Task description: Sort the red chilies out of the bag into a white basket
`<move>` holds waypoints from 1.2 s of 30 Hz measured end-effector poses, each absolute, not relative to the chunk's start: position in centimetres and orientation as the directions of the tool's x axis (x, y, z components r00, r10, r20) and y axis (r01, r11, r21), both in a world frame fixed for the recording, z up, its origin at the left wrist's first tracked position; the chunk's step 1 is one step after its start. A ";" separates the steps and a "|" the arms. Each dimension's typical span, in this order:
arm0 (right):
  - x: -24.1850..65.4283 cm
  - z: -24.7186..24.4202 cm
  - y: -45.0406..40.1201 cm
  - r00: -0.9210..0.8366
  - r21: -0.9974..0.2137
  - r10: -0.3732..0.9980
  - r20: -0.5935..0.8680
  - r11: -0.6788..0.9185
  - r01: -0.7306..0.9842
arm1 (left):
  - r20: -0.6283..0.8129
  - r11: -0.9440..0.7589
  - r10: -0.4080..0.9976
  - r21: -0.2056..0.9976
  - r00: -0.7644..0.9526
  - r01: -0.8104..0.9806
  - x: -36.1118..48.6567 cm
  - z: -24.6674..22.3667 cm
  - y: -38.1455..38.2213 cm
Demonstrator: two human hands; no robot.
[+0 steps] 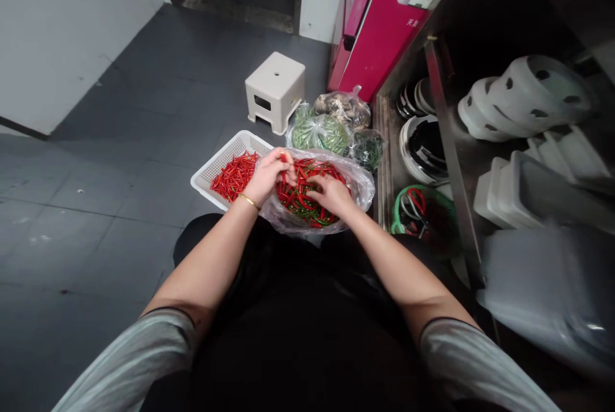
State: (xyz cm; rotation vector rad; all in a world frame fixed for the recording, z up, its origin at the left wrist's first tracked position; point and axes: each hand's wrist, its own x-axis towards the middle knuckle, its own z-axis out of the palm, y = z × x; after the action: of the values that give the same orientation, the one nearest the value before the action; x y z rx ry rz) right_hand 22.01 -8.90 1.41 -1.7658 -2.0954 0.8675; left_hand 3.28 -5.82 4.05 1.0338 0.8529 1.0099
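My left hand [273, 176] is closed around red chili peppers [284, 159], whose tips show at its fingers. It is raised between a white plastic basket [205, 176] and a clear plastic bag [364, 189]. Loose red chilies [235, 175] without visible stems lie in the basket. Inside the open bag is a heap of red chilies with green stems [307, 212]. My right hand [330, 194] reaches over this heap from the right, touching it, thumb and fingers parted. Nothing gripped is visible in it.
Beyond the bag stand a white stool [276, 79] and tied bags of green vegetables [319, 134]. On my right, a metal shelf [449, 117] holds stacked containers [504, 188] and a green basket [396, 212] with red-handled scissors [416, 202]. A pink cabinet [384, 34] stands behind.
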 end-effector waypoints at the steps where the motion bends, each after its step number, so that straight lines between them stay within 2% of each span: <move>1: 21.1 1.0 -9.0 -0.247 -0.453 0.953 -0.178 0.144 0.880 | -0.123 0.191 0.964 0.936 0.234 -0.295 3.1 3.8 -5.6; 3: 19.3 0.2 -9.0 -0.266 -0.252 0.934 -0.238 0.205 0.946 | -0.184 0.210 0.976 0.930 0.112 -0.301 3.1 3.3 -5.5; 5: 18.3 -0.4 -8.4 -0.261 -0.195 0.919 -0.294 0.210 0.958 | -0.252 0.260 0.966 0.942 0.064 -0.214 3.2 2.6 -5.5; 7: 18.8 -0.6 -7.4 -0.252 -0.303 0.921 -0.298 0.159 0.940 | -0.293 0.299 0.952 0.951 0.084 -0.076 3.4 1.9 -5.5; 9: 20.3 -0.4 -6.4 -0.233 -0.537 0.926 -0.298 0.039 0.843 | -0.252 0.246 0.958 0.967 0.139 0.062 3.5 1.2 -5.5; 11: 21.8 0.2 -5.9 -0.210 -0.744 0.920 -0.331 -0.118 0.657 | -0.161 0.129 0.962 0.980 0.221 0.150 3.7 0.7 -5.5; 13: 22.6 1.0 -5.9 -0.202 -0.845 0.920 -0.336 -0.199 0.496 | -0.121 0.072 0.928 0.986 0.353 0.148 4.3 0.5 -5.7; 15: 22.4 1.8 -6.3 -0.175 -0.872 0.957 -0.230 -0.124 0.473 | -0.163 0.141 0.857 0.987 0.490 0.082 5.1 0.4 -6.1; 17: 21.5 2.3 -6.9 -0.131 -0.795 0.990 -0.047 0.042 0.605 | -0.218 0.239 0.822 0.971 0.526 0.030 5.8 0.5 -6.6; 19: 20.5 2.5 -7.4 -0.132 -0.599 0.987 0.092 0.161 0.784 | -0.250 0.249 0.854 0.966 0.457 0.064 6.2 0.6 -7.0; 20: 20.2 2.5 -7.5 -0.153 -0.487 0.981 0.115 0.190 0.852 | -0.242 0.207 0.882 0.970 0.405 0.127 6.2 0.7 -7.1; 22: 19.9 2.3 -7.5 -0.206 -0.299 0.976 0.075 0.219 0.929 | -0.175 0.071 0.932 0.947 0.319 0.314 5.9 0.9 -7.0; 25: 20.3 1.6 -7.3 -0.226 -0.121 0.973 -0.040 0.219 0.968 | -0.067 -0.071 0.970 0.842 0.234 0.535 5.0 1.0 -6.5; 27: 20.6 1.1 -7.2 -0.266 -0.061 0.959 -0.095 0.261 0.964 | -0.068 -0.071 0.976 0.799 0.206 0.597 4.4 0.7 -6.0; 30: 20.6 0.3 -6.8 -0.397 -0.028 0.898 -0.189 0.399 0.917 | -0.153 -0.032 0.966 0.730 0.209 0.682 4.1 -0.2 -5.3; 33: 20.3 -0.2 -6.0 -0.415 0.008 0.860 -0.298 0.437 0.900 | -0.227 -0.022 0.950 0.640 0.216 0.768 4.5 -1.5 -5.2; 36: 20.8 0.3 -5.0 -0.453 -0.017 0.842 -0.292 0.469 0.883 | -0.231 -0.031 0.944 0.647 0.235 0.762 5.0 -2.0 -5.2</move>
State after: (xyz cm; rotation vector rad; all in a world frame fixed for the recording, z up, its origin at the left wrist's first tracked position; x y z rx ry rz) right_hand 20.82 -5.04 0.33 -1.7355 -2.8946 0.2847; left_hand 4.96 -5.25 -2.01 1.8321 1.5686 0.3429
